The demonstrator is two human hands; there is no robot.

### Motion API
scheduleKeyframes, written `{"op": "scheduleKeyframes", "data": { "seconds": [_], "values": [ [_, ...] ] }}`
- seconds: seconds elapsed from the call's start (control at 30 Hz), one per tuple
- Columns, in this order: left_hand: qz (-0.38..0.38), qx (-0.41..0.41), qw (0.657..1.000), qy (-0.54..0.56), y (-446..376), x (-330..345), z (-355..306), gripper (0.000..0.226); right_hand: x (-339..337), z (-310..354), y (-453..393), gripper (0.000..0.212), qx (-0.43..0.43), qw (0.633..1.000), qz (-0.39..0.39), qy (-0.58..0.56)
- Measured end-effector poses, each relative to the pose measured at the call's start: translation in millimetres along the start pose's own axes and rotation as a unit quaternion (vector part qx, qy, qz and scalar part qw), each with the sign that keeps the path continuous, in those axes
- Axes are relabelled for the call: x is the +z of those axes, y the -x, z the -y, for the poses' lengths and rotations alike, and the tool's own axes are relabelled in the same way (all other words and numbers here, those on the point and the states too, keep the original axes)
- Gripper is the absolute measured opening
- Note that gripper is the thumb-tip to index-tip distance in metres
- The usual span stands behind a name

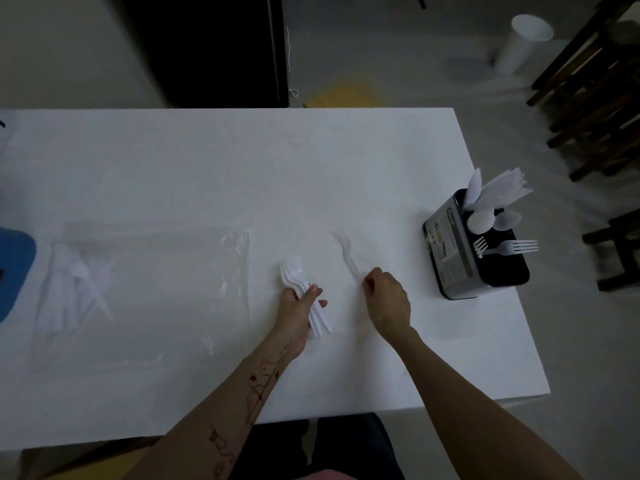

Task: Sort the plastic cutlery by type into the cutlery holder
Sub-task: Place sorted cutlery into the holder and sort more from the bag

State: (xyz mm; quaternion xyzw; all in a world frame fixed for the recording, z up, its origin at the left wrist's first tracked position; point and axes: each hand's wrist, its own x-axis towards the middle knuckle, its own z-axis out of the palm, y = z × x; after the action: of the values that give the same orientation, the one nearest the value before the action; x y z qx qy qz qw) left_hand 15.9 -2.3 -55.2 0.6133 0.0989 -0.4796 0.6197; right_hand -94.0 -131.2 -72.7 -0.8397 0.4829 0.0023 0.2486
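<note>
My left hand [300, 308] grips a bundle of several white plastic forks [294, 275], tines pointing away from me, near the table's middle. My right hand [386, 299] pinches the handle end of a single white fork [346, 252] that lies blurred on the tabletop. The black cutlery holder [460, 258] stands at the table's right edge. It holds knives [498, 190] at the back, spoons [493, 220] in the middle and two forks [509, 245] at the front.
A clear plastic bag [145, 292] with more white cutlery [78, 282] inside lies on the white table [225, 174] to the left. A blue object [14, 268] sits at the left edge. A white cup [519, 43] and dark wooden stools [595, 98] stand on the floor beyond.
</note>
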Motion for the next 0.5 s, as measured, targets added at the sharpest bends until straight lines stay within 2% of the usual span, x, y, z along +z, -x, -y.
{"op": "scheduleKeyframes", "data": {
  "seconds": [0.07, 0.13, 0.17, 0.23, 0.3, 0.4, 0.5],
  "values": [
    [-0.004, 0.007, 1.0, -0.003, -0.4, 0.9, -0.1, 0.021, -6.4, 1.9, 4.4, 0.011, 0.021, 0.98, 0.052, -0.192],
    [-0.009, 0.006, 1.0, 0.007, -0.7, 3.1, -1.8, 0.024, -15.8, 5.7, 13.5, 0.007, 0.048, 0.923, 0.143, -0.355],
    [-0.008, 0.004, 1.0, 0.013, -0.2, 4.8, -3.0, 0.023, -19.1, 6.2, 18.5, 0.006, 0.047, 0.901, 0.184, -0.39],
    [0.002, 0.001, 1.0, 0.025, 1.3, 9.6, -5.9, 0.018, -23.9, 5.0, 26.6, 0.007, 0.042, 0.871, 0.248, -0.422],
    [0.016, 0.011, 0.999, 0.028, 2.4, 12.6, -8.2, 0.013, -27.0, 4.7, 30.5, 0.009, 0.05, 0.855, 0.279, -0.434],
    [0.043, 0.02, 0.998, 0.028, 2.8, 22.0, -9.0, 0.011, -37.2, 4.1, 31.9, 0.018, 0.073, 0.837, 0.291, -0.457],
    [0.065, 0.014, 0.997, 0.029, 7.2, 39.0, -13.2, 0.021, -52.4, 3.3, 28.7, 0.019, 0.07, 0.841, 0.293, -0.449]
  ]
}}
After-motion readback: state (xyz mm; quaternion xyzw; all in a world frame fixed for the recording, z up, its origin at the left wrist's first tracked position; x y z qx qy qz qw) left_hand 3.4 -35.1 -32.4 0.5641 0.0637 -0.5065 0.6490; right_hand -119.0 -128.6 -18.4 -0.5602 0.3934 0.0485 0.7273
